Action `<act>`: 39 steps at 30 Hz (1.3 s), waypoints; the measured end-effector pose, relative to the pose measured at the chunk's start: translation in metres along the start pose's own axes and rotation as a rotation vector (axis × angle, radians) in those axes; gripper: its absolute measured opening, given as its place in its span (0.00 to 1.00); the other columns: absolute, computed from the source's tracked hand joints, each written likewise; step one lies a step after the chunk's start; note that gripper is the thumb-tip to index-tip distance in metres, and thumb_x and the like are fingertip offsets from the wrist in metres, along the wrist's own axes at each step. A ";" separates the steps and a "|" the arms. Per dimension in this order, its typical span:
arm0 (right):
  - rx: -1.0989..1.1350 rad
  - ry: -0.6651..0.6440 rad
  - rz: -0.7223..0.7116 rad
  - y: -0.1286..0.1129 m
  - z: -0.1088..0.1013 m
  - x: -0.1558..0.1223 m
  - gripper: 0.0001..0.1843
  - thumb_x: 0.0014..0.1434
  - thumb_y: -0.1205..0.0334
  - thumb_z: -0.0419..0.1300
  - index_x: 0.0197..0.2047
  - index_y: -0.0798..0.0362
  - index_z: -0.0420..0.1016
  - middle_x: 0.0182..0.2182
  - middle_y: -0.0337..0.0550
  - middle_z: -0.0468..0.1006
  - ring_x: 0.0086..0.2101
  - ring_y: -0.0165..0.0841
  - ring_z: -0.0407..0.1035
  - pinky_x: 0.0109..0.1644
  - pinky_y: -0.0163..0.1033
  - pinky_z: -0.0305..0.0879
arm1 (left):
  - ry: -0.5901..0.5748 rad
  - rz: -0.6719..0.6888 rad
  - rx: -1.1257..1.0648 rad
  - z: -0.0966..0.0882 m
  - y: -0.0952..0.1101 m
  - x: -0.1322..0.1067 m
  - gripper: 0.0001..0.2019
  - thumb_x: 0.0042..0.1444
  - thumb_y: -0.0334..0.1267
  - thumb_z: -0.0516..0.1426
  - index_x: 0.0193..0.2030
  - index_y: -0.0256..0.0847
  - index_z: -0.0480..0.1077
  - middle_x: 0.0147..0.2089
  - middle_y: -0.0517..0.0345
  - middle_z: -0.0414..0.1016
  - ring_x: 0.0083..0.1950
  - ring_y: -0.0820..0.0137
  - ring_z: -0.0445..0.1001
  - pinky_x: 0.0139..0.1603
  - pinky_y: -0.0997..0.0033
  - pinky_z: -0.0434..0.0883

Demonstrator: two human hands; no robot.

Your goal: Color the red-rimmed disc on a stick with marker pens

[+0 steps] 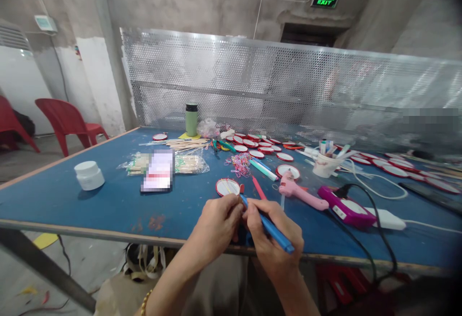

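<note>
The right hand grips one blue pen, slanting, beside the left hand's bunched fingertips; whether those hold anything, I cannot tell. Just beyond the fingers lie one red-rimmed disc and one red pen. Both hands angle inward, thumbs close together.

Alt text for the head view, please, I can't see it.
The right hand holds a slim blue pen-shaped tool close to the left hand at the near edge of a blue tabletop. Just beyond lies a round white disc with a red rim; a pink glue gun lies to the right.
</note>
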State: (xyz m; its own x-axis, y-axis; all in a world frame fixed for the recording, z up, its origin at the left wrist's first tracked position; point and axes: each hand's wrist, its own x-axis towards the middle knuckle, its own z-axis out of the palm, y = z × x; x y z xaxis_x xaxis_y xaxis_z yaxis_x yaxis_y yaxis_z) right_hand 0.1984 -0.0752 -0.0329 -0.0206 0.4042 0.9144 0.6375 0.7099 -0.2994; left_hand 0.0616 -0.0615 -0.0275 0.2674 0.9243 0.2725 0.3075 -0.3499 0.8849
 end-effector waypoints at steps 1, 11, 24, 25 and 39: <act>-0.001 0.001 0.000 0.000 0.000 0.000 0.04 0.64 0.67 0.59 0.39 0.52 0.76 0.28 0.36 0.80 0.27 0.27 0.76 0.34 0.30 0.70 | -0.003 -0.003 0.000 0.000 0.000 0.000 0.16 0.66 0.42 0.47 0.27 0.40 0.62 0.19 0.64 0.65 0.21 0.76 0.64 0.25 0.78 0.57; -0.006 0.011 -0.009 0.000 -0.001 -0.001 0.04 0.64 0.67 0.59 0.38 0.52 0.76 0.27 0.37 0.81 0.26 0.28 0.76 0.32 0.31 0.70 | 0.001 -0.005 0.010 0.000 -0.001 0.001 0.17 0.66 0.43 0.47 0.27 0.41 0.62 0.19 0.63 0.65 0.21 0.75 0.65 0.25 0.77 0.57; -0.012 0.031 0.003 0.001 0.000 -0.001 0.04 0.64 0.67 0.59 0.38 0.52 0.76 0.27 0.36 0.80 0.25 0.28 0.76 0.32 0.31 0.70 | -0.003 -0.002 -0.005 0.000 0.000 0.000 0.15 0.65 0.42 0.47 0.28 0.41 0.64 0.19 0.64 0.65 0.21 0.75 0.65 0.25 0.77 0.58; -0.011 0.030 0.002 0.001 0.000 -0.001 0.04 0.64 0.67 0.59 0.38 0.52 0.76 0.27 0.36 0.80 0.25 0.27 0.76 0.32 0.31 0.70 | -0.003 -0.003 -0.003 -0.001 0.000 0.000 0.16 0.65 0.42 0.47 0.28 0.41 0.64 0.19 0.64 0.65 0.21 0.75 0.65 0.25 0.77 0.58; -0.017 0.034 0.008 0.000 0.001 -0.001 0.05 0.64 0.68 0.59 0.37 0.52 0.75 0.26 0.37 0.80 0.24 0.28 0.76 0.31 0.32 0.70 | -0.013 -0.014 -0.026 -0.001 0.003 0.000 0.15 0.65 0.42 0.48 0.28 0.40 0.64 0.20 0.64 0.65 0.21 0.75 0.66 0.25 0.78 0.60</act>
State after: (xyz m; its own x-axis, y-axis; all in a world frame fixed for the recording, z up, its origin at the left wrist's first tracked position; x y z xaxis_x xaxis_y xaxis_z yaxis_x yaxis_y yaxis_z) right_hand 0.1979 -0.0751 -0.0336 0.0107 0.3894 0.9210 0.6505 0.6968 -0.3022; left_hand 0.0617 -0.0626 -0.0248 0.2749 0.9269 0.2555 0.2873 -0.3328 0.8982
